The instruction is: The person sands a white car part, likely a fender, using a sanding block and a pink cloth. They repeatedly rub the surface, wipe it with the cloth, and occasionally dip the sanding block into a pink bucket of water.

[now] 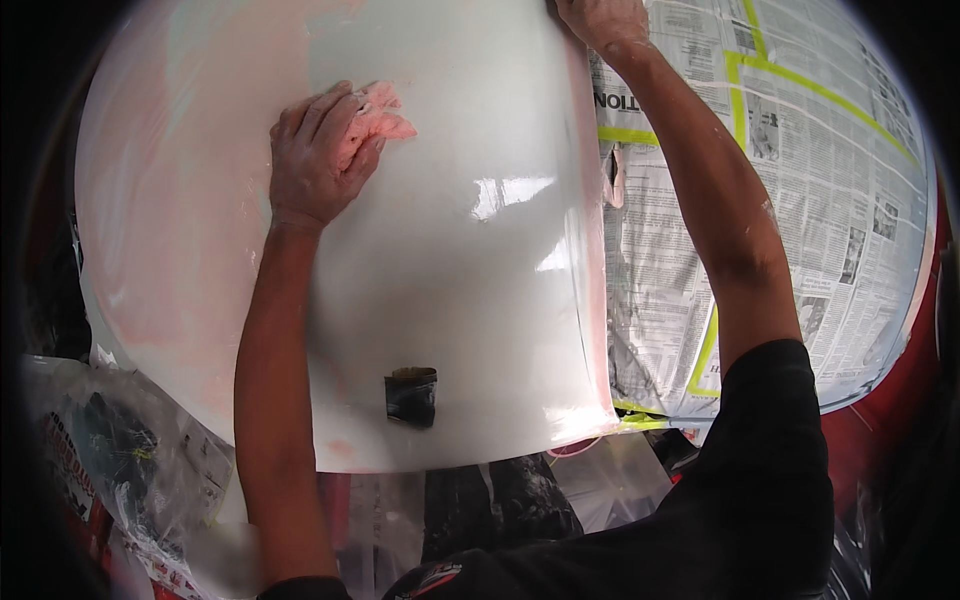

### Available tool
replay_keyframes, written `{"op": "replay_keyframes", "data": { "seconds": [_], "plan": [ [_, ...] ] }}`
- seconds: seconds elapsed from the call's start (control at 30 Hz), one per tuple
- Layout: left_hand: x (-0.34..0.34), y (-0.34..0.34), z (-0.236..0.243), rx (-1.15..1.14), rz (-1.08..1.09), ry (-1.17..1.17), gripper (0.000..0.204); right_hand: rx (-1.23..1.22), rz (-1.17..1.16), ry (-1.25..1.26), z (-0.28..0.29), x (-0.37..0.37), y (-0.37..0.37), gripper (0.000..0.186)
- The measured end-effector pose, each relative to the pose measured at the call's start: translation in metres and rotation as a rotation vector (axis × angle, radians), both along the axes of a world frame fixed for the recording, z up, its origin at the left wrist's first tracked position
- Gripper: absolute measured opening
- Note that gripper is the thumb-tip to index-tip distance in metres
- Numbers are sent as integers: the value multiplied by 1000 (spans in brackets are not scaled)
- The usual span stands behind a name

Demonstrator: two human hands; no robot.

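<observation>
A large, curved, pale panel [430,260] with a wet shine and pinkish smears looks like a car hood. On its far left part, my left hand [320,150] presses a crumpled pink cloth [378,125] against the surface, fingers bent round it. My right arm reaches far forward over the panel's right edge. At the top of the picture, my right hand [608,22] is at that edge; its fingers are mostly cut off, so its grip is unclear. A small dark piece of sandpaper [411,398] lies flat on the panel's near part.
To the right, newspaper [660,260] held by yellow-green tape [738,95] covers a curved surface like a windshield. Crumpled clear plastic sheeting [150,460] hangs at the lower left. Red bodywork [870,430] shows at the right.
</observation>
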State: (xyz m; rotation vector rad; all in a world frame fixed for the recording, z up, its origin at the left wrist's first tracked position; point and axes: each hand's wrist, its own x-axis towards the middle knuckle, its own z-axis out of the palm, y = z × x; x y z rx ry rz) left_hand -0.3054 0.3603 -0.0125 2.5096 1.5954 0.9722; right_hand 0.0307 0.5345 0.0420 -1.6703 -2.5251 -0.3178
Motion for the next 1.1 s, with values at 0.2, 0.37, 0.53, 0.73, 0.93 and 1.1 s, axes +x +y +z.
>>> {"op": "replay_keyframes", "data": {
  "seconds": [0.2,0.37,0.53,0.73,0.93,1.1],
  "plan": [
    [-19,-12,6,-59,38,24,47,36,187,261,-8,18,-157,48],
    [-7,-5,5,-17,21,-28,46,64,37,156,1,-4,-14,31],
    [-7,-1,6,-33,34,-5,47,5,-47,126,-12,-6,-31,37],
    [-16,-9,8,-24,31,-23,46,39,144,220,-17,8,-87,41],
    [3,-7,7,-49,-1,-28,46,43,18,78,-11,0,70,29],
    [-22,-11,8,-49,62,26,47,24,134,262,-8,0,-144,43]
  ]
}}
